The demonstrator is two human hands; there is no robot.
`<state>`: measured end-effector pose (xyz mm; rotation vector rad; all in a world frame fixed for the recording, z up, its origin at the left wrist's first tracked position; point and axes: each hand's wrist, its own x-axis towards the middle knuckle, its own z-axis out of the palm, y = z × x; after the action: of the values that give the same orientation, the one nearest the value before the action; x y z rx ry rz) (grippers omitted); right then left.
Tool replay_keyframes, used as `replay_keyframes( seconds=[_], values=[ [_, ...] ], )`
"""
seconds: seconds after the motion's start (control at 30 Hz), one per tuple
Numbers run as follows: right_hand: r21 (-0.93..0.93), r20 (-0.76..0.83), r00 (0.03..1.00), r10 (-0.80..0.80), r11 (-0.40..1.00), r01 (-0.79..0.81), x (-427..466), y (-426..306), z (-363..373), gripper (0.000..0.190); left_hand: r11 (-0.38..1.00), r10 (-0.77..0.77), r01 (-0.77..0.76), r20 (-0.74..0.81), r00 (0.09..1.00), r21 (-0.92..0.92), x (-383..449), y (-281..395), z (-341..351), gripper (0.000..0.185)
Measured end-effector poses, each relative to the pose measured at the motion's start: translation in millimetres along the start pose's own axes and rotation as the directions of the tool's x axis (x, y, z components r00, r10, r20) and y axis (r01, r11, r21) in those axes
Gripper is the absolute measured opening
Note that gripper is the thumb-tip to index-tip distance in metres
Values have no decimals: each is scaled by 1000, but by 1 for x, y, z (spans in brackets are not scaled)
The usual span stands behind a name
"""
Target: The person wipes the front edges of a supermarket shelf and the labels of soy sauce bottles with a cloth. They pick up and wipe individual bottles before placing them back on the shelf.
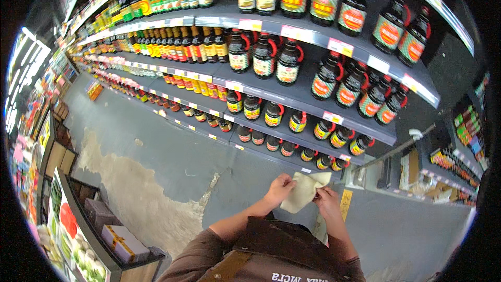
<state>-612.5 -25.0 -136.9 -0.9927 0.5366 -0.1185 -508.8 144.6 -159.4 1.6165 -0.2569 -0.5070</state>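
Observation:
A pale cream cloth point(299, 196) hangs between my two hands in front of my body, its top right part folded over. My left hand point(281, 190) pinches the cloth's left edge between thumb and fingers. On the other side, my right hand point(328, 200) grips its right edge. Just beyond the cloth, the lowest shelf point(274, 156) carries a row of dark sauce bottles point(289, 149) with coloured labels. Higher up, dark bottles with red handles point(263, 56) stand on the middle shelf.
Shelving with price tags point(295, 32) runs along the aisle to the far left. A display stand point(145, 268) with boxes point(124, 243) is at lower left. The grey floor point(164, 145) has a worn patch. Another shelf unit point(438, 176) stands to the right.

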Motion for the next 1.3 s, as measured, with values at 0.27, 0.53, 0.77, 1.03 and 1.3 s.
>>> replay_keyframes(
  seconds=[0.27, 0.53, 0.77, 1.03, 1.3],
  values=[
    [2, 87, 996, 6, 1000, -6, -29, 33, 30, 18, 658, -306, 490, 391, 868, -572, -57, 17, -30, 30],
    [63, 111, 993, 28, 997, -35, -45, 41, 51, 36, 664, -295, 528, 463, 836, -530, -68, 21, -43, 29],
    [129, 149, 963, 224, 961, -243, -31, 51, 78, 44, 619, -229, 499, 469, 853, -607, -46, 21, -76, 26],
    [54, 164, 971, 176, 981, -187, 18, 75, 157, 43, 637, -213, 419, 374, 902, -647, -16, 27, -174, 22],
    [108, 60, 993, 99, 989, -105, 68, 93, 217, 45, 625, -273, 381, 266, 924, -681, 11, 24, -253, 27]
  ],
)
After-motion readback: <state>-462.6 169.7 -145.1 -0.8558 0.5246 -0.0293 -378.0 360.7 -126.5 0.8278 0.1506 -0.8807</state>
